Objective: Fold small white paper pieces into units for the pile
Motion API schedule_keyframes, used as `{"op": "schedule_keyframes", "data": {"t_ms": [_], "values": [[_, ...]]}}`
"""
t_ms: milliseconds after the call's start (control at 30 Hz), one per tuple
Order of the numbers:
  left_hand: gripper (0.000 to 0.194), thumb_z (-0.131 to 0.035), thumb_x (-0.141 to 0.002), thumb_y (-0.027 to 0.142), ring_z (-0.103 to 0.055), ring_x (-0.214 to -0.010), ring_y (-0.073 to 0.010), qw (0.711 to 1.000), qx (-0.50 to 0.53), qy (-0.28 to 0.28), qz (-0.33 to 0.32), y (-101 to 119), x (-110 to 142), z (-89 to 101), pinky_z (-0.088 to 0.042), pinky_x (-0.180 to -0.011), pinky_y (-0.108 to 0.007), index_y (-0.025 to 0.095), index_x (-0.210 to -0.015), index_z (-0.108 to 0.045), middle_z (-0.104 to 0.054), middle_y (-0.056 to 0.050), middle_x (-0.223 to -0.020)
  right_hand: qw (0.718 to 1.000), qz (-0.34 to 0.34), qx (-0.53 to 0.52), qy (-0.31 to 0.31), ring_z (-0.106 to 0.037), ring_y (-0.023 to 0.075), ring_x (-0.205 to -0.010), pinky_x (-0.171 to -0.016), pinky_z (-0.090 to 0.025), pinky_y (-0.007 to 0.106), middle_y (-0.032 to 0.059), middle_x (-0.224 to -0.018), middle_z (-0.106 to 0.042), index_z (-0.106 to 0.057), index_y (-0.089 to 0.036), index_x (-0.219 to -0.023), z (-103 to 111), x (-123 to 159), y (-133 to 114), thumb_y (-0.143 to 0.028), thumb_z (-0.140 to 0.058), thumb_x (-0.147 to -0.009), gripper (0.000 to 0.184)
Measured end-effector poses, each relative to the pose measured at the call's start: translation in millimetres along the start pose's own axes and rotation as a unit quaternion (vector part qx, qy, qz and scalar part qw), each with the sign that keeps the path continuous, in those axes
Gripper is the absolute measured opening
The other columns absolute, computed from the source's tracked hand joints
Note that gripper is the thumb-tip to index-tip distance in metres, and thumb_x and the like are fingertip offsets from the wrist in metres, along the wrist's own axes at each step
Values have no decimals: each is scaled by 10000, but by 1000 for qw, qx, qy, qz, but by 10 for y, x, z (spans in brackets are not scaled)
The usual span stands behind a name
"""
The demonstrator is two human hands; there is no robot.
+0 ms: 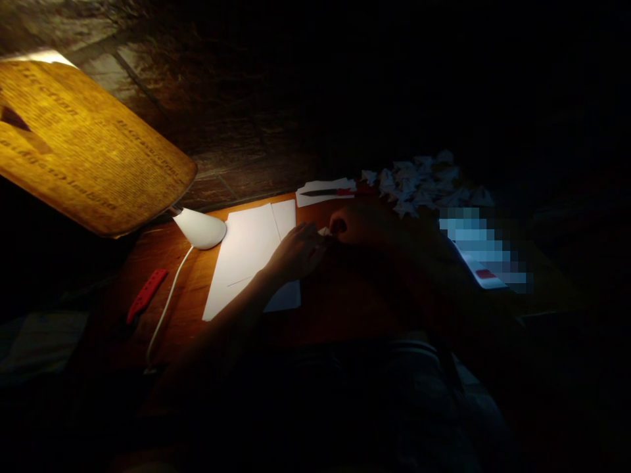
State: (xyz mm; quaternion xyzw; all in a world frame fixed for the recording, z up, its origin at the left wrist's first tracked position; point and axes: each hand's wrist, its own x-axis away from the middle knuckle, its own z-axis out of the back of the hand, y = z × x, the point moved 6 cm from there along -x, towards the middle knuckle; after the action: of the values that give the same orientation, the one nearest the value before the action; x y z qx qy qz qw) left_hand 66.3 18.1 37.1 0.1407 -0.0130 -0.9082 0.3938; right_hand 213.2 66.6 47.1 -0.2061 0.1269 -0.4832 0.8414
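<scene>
My left hand (300,253) reaches over the white paper sheets (251,230), its fingers closed in a pinch. Between it and my right hand (362,226) sits a small piece of folded white paper (324,231). The fingers of my right hand are curled and pinch the other side of that piece. Both hands meet just above the wooden table (340,295). Shadow hides most of my right hand and much of the small paper's shape.
Left stands a lit lamp with a printed yellow shade (98,144), white base (202,228) and cable (170,299). A red tool (146,294) lies nearby. Behind my hands, a red-handled knife (323,192) rests on paper. Several folded paper pieces (419,180) and a glowing blurred device (486,256) are right.
</scene>
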Motion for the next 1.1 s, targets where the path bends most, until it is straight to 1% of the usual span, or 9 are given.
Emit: {"op": "schedule_keyframes", "data": {"t_ms": [100, 200, 400, 500, 600, 733, 833, 933, 1100], "values": [[300, -516, -1009, 151, -625, -934, -245, 999, 43, 22, -19, -27, 15, 28, -548, -818, -372, 188, -1141, -783, -676, -97, -951, 1000, 8, -19, 1, -694, 195, -857, -707, -424, 294, 56, -1000, -811, -827, -205, -1004, -38, -43, 68, -167, -762, -827, 192], [327, -497, -1010, 127, -644, -934, -221, 994, 91, 44, -33, -77, 30, 45, -557, -845, -352, 201, -1170, -772, -707, -74, -937, 1000, 4, -28, 8, -687, 188, -844, -690, -419, 286, 58, -992, -810, -834, -206, -994, -49, -73, 126, -189, -757, -839, 174], [247, -571, -981, 169, -683, -939, -218, 986, 143, 72, -41, -159, 62, 21, -587, -856, -362, 188, -1113, -779, -747, -84, -975, 998, 6, -60, 4, -704, 186, -856, -715, -443, 285, 56, -987, -825, -851, -209, -977, -34, -88, 118, -172, -738, -853, 172], [249, -585, -985, 183, -702, -980, -224, 983, 159, 69, -54, -166, 65, 2, -599, -884, -386, 208, -1135, -783, -766, -80, -1002, 998, -1, -65, 4, -714, 190, -862, -726, -454, 289, 53, -994, -830, -856, -216, -979, -28, -83, 105, -159, -731, -850, 188], [266, -578, -992, 182, -721, -1058, -229, 980, 174, 64, -68, -152, 56, -5, -610, -946, -416, 230, -1151, -786, -785, -85, -1099, 998, -8, -58, 12, -713, 193, -865, -729, -457, 294, 50, -1004, -832, -862, -228, -982, -23, -76, 112, -192, -743, -858, 175], [267, -576, -1009, 197, -740, -1133, -219, 977, 194, 59, -70, -131, 48, 10, -609, -1019, -415, 233, -1167, -788, -789, -91, -1207, 998, 6, -68, 16, -713, 181, -866, -741, -455, 283, 47, -1000, -833, -852, -215, -975, -43, -82, 122, -223, -751, -884, 137], [262, -582, -1014, 214, -764, -1093, -206, 975, 204, 62, -60, -149, 55, 22, -621, -986, -381, 229, -1176, -787, -803, -82, -1183, 998, 3, -59, 36, -709, 180, -877, -736, -446, 274, 51, -988, -827, -844, -211, -962, -42, -91, 148, -241, -772, -880, 113], [231, -588, -1021, 246, -780, -1035, -215, 976, 197, 77, -44, -202, 68, 24, -631, -946, -382, 208, -1104, -800, -821, -90, -1114, 997, -9, -61, 42, -704, 181, -866, -728, -439, 274, 52, -971, -822, -839, -212, -949, -50, -97, 175, -286, -784, -880, 115], [237, -575, -996, 183, -764, -1123, -230, 980, 179, 59, -62, -196, 66, -11, -624, -998, -422, 209, -1043, -805, -817, -92, -1156, 997, -5, -59, 55, -700, 185, -875, -732, -432, 279, 56, -981, -822, -834, -206, -950, -61, -110, 195, -292, -796, -871, 123]]}}
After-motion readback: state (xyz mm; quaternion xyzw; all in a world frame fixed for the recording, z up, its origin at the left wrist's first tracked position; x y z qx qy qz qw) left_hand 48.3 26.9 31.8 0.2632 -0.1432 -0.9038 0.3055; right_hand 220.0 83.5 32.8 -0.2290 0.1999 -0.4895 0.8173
